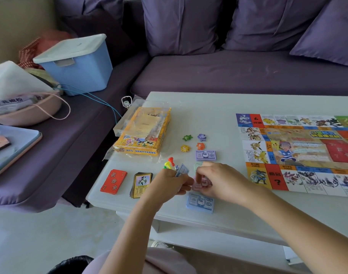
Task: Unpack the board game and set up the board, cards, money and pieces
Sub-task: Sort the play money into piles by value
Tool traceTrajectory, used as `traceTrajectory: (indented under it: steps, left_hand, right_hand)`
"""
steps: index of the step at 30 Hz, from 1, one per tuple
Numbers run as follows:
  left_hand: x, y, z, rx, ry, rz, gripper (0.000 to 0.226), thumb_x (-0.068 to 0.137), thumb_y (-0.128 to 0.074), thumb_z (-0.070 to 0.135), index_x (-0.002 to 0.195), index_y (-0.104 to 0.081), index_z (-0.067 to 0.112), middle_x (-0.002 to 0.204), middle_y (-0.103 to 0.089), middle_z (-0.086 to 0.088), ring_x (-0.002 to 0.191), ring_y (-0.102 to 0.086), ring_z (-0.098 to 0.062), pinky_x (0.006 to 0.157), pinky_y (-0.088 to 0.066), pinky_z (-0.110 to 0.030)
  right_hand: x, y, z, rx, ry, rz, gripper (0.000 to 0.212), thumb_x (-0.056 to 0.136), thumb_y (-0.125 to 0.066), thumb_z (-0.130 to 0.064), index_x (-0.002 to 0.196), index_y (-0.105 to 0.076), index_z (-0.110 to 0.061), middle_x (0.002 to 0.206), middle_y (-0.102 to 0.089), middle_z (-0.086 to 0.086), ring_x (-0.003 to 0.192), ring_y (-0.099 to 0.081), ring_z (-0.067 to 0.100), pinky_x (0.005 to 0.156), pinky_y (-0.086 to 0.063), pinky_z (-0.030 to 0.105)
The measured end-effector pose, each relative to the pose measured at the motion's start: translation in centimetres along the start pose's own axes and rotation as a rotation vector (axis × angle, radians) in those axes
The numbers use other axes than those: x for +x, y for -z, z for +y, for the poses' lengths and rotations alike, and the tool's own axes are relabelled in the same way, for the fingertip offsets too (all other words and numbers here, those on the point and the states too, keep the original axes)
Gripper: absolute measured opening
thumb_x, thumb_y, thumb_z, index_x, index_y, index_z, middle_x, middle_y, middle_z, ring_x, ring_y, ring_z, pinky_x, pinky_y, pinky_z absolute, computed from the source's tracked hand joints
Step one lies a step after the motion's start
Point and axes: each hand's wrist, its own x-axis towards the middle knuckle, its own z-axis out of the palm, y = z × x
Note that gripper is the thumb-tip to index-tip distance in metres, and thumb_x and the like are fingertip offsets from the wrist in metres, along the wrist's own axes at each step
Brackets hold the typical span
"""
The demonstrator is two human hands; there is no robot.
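Note:
The game board lies unfolded on the right of the white table. My left hand is closed around a fan of play-money notes. Fingers of my right hand pinch a pink note lying on the table. A blue stack of 500 notes sits below my hands and a purple stack above them. Red cards and a picture-card deck lie to the left. Star tokens, coloured pawns and a die sit between.
The yellow game box with its clear wrap sits at the table's left back corner. A purple sofa runs behind, holding a blue lidded bin, a pink basin and a tray.

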Motion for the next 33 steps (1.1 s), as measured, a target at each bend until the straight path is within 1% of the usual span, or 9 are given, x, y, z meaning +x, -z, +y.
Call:
traceTrajectory:
  steps: [5, 7, 10, 12, 16, 20, 24, 27, 33]
  left_hand:
    - [-0.4, 0.5, 0.0, -0.01, -0.049, 0.036, 0.02, 0.094, -0.056, 0.015, 0.083, -0.071, 0.008, 0.093, -0.073, -0.012, 0.075, -0.067, -0.013, 0.075, -0.056, -0.024]
    - [-0.6, 1.0, 0.1, 0.014, -0.136, 0.09, 0.016, 0.091, -0.061, 0.015, 0.088, -0.072, 0.004, 0.08, -0.074, -0.006, 0.062, -0.066, -0.007, 0.063, -0.056, -0.019]
    - [-1.5, 1.5, 0.4, 0.119, -0.204, 0.019, 0.008, 0.085, -0.069, 0.015, 0.08, -0.071, 0.009, 0.06, -0.07, 0.003, 0.045, -0.058, -0.004, 0.046, -0.048, -0.015]
    - [-1.9, 1.3, 0.5, 0.22, -0.231, -0.074, 0.009, 0.083, -0.072, 0.018, 0.075, -0.069, 0.015, 0.06, -0.07, 0.003, 0.045, -0.056, -0.004, 0.045, -0.045, -0.016]
    - [-2.5, 0.6, 0.8, 0.292, -0.258, -0.175, 0.011, 0.081, -0.074, 0.021, 0.074, -0.07, 0.014, 0.062, -0.07, 0.003, 0.044, -0.054, -0.004, 0.046, -0.044, -0.015]
    - [-2.9, 0.0, 0.8, 0.264, -0.294, -0.226, 0.009, 0.083, -0.072, 0.018, 0.074, -0.07, 0.015, 0.062, -0.07, 0.005, 0.047, -0.056, -0.005, 0.047, -0.045, -0.016]
    - [-2.9, -0.6, 0.7, 0.196, -0.318, -0.269, 0.009, 0.088, -0.066, 0.021, 0.081, -0.071, 0.018, 0.073, -0.073, 0.002, 0.062, -0.066, -0.008, 0.058, -0.053, -0.018]
    - [-2.7, -0.6, 0.6, 0.256, -0.354, -0.198, 0.02, 0.088, -0.065, 0.032, 0.085, -0.073, 0.014, 0.078, -0.073, 0.0, 0.069, -0.067, -0.01, 0.066, -0.055, -0.019]
    - [-2.7, -0.6, 0.5, 0.327, -0.431, -0.13, 0.021, 0.083, -0.071, 0.032, 0.073, -0.071, 0.013, 0.057, -0.051, -0.003, 0.051, -0.036, -0.007, 0.049, -0.028, -0.017]
  right_hand:
    - [-0.5, 0.4, -0.2, 0.107, -0.062, 0.066, 0.023, 0.081, -0.07, -0.042, 0.092, -0.062, -0.024, 0.097, -0.053, -0.009, 0.08, -0.056, 0.007, 0.07, -0.044, 0.026]
    - [-1.0, 1.1, -0.3, 0.241, -0.105, 0.163, 0.017, 0.084, -0.069, -0.037, 0.091, -0.064, -0.023, 0.094, -0.056, -0.013, 0.071, -0.052, -0.003, 0.063, -0.035, 0.013]
    - [-2.2, 2.1, -0.6, 0.479, -0.156, 0.276, 0.005, 0.087, -0.066, -0.03, 0.089, -0.069, -0.025, 0.087, -0.066, -0.016, 0.063, -0.058, 0.003, 0.058, -0.04, 0.013]
    - [-3.0, 2.6, -1.0, 0.64, -0.193, 0.239, 0.009, 0.087, -0.067, -0.03, 0.093, -0.072, -0.025, 0.084, -0.07, -0.016, 0.062, -0.062, 0.008, 0.057, -0.046, 0.016]
    - [-4.7, 2.0, -1.5, 1.059, -0.334, 0.182, 0.01, 0.083, -0.07, -0.016, 0.093, -0.072, -0.013, 0.078, -0.073, 0.006, 0.067, -0.066, 0.014, 0.06, -0.052, 0.02]
    - [-5.8, 0.4, -1.9, 1.19, -0.408, 0.177, 0.008, 0.083, -0.068, -0.01, 0.091, -0.071, -0.007, 0.074, -0.071, 0.005, 0.068, -0.064, 0.011, 0.062, -0.05, 0.018]
    - [-6.5, 0.2, -2.3, 1.242, -0.421, 0.241, 0.007, 0.086, -0.065, -0.008, 0.086, -0.071, -0.004, 0.074, -0.071, 0.005, 0.069, -0.064, 0.009, 0.064, -0.049, 0.017]
    - [-6.7, 1.0, -2.1, 1.084, -0.385, 0.281, 0.009, 0.085, -0.067, -0.005, 0.087, -0.073, -0.012, 0.075, -0.071, 0.005, 0.068, -0.063, 0.008, 0.064, -0.047, 0.015]
    - [-6.5, 1.1, -3.0, 0.926, -0.331, 0.362, 0.014, 0.083, -0.071, -0.014, 0.095, -0.071, -0.021, 0.076, -0.072, 0.0, 0.067, -0.065, 0.006, 0.066, -0.048, 0.016]
